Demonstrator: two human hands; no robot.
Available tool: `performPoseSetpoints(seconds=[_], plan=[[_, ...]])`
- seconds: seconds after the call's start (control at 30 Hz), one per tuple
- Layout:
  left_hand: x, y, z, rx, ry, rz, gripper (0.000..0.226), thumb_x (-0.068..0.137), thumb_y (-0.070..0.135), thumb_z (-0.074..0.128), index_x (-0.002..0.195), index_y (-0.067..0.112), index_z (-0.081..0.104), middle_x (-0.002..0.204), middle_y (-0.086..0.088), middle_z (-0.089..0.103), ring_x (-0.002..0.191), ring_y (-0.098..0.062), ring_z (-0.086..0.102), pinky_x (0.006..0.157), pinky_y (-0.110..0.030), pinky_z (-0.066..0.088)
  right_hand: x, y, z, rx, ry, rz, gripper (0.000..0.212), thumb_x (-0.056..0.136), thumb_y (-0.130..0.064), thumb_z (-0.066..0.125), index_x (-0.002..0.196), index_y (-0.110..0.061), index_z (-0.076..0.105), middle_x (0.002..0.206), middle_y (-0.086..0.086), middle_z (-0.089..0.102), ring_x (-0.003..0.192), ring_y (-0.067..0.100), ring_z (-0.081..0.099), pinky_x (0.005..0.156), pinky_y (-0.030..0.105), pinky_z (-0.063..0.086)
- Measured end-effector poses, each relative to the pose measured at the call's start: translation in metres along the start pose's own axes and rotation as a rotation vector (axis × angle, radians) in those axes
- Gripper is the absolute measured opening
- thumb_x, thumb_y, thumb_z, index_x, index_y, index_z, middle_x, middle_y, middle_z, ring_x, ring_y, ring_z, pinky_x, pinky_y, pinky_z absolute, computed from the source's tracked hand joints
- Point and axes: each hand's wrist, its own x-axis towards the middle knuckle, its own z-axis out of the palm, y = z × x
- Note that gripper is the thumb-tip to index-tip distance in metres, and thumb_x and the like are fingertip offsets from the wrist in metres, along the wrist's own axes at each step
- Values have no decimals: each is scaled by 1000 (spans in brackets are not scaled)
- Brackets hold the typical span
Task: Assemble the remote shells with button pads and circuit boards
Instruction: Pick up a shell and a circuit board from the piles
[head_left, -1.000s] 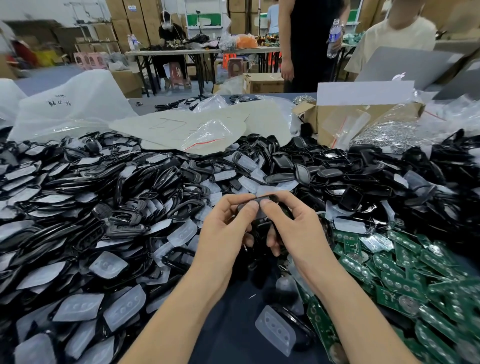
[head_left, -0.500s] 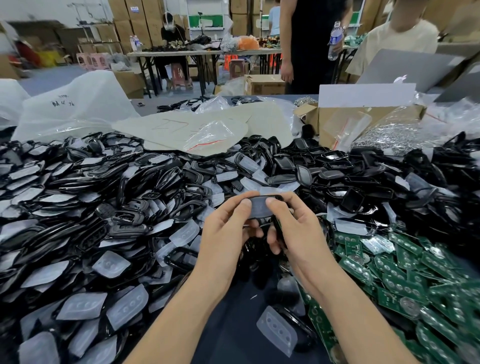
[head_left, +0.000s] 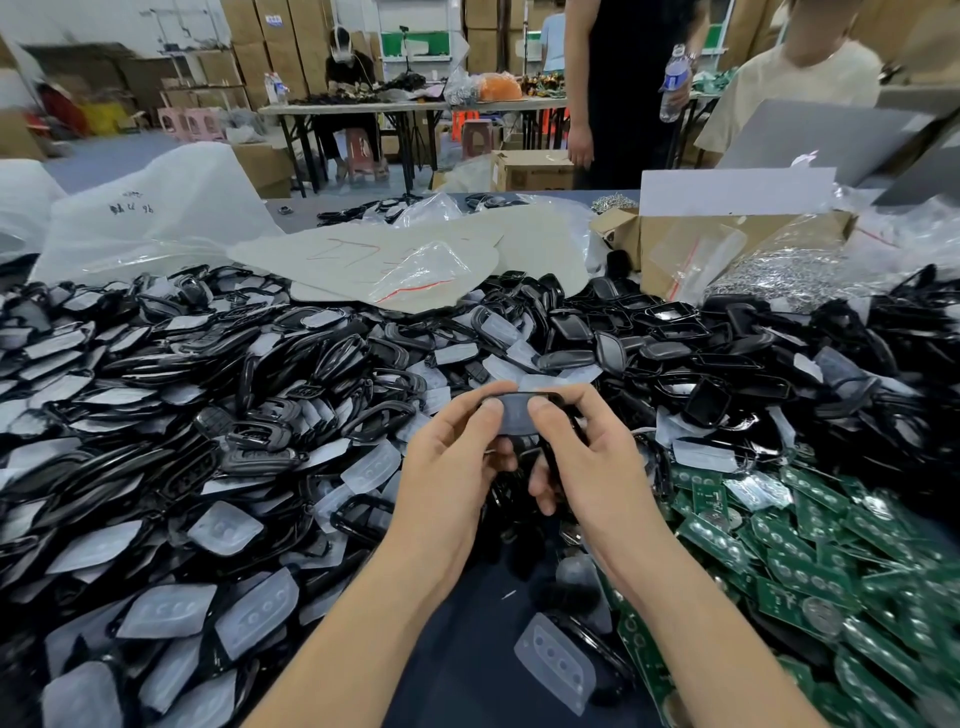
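Dark worktop (head_left: 467, 654) shows as a bare strip nearest the person. One loose translucent pad (head_left: 556, 662) lies on it, and a heap of green circuit boards (head_left: 810, 571) sits just to the right. Above that strip, the left hand (head_left: 447, 467) and right hand (head_left: 592, 462) meet around a black remote shell (head_left: 519, 396), held off the surface. The fingers (head_left: 543, 493) of both hands curl behind it, while the two thumbs (head_left: 488, 410) press on a button pad (head_left: 514, 420) lying in its opening.

The step in hand looks like seating that pad. To do it well, the thumbs should work outward from the middle toward the rim, so each button drops into its hole and no edge rides up. The fingers behind should support the frame without bowing it.

Farther out, piled shells and pads (head_left: 208, 405) cover the worktop. Beyond them come plastic bags (head_left: 156, 218), a cardboard box (head_left: 727, 249) and people at other tables.
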Motion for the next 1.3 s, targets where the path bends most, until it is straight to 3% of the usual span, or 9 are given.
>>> performPoseSetpoints(seconds=[0.23, 0.43, 0.6, 0.8, 1.03, 1.2, 1.3], plan=[[2, 0, -1, -71, -50, -24, 27, 103, 9, 50, 109, 10, 77, 72, -3, 60, 65, -12, 54, 65, -24, 52, 1, 0, -1, 68, -19, 10, 13, 102, -27, 58, 91, -27, 65, 61, -5, 62, 45, 12, 54, 38, 23, 39], [2, -2, -6, 190, -8, 47, 26, 104, 15, 51, 110, 23, 76, 77, -1, 65, 70, -11, 59, 73, -26, 52, 0, 3, -4, -89, 1, -46, 8, 102, -32, 59, 97, -32, 65, 64, -5, 65, 45, 15, 58, 39, 25, 42], [1, -3, -6, 335, 13, 131, 26, 103, 16, 52, 109, 26, 75, 75, 2, 69, 68, -7, 61, 65, -17, 50, 1, 1, -6, -151, 21, -49, 5, 98, -31, 66, 102, -33, 69, 52, -6, 62, 38, 11, 53, 37, 23, 40], [2, 2, -7, 378, -59, 127, 25, 105, 15, 51, 110, 25, 73, 76, 2, 70, 70, -11, 62, 70, -25, 53, 2, -1, -11, -113, 1, -4, 6, 99, -30, 65, 101, -32, 71, 48, -2, 58, 39, 12, 52, 36, 24, 41], [3, 9, -13, 548, -39, 234, 21, 101, 14, 59, 105, 31, 72, 77, 8, 72, 68, -6, 67, 66, -17, 54, 4, 2, -14, -78, -58, 62, 9, 98, -30, 67, 98, -37, 72, 56, 0, 64, 41, 12, 54, 37, 24, 41], [3, 6, -17, 847, -23, 460, 19, 100, 18, 61, 102, 37, 65, 105, 17, 60, 86, -6, 65, 74, -16, 51, 5, 4, -14, -22, -29, 120, 7, 97, -25, 69, 98, -30, 72, 82, 10, 77, 40, 12, 52, 36, 24, 40], [3, 5, -22, 1069, -61, 662, 19, 100, 13, 54, 101, 27, 66, 109, 12, 53, 85, -11, 60, 69, -19, 47, 6, 4, -15, 12, 4, 136, 7, 96, -23, 69, 103, -22, 70, 80, 15, 76, 39, 12, 50, 35, 23, 38]])
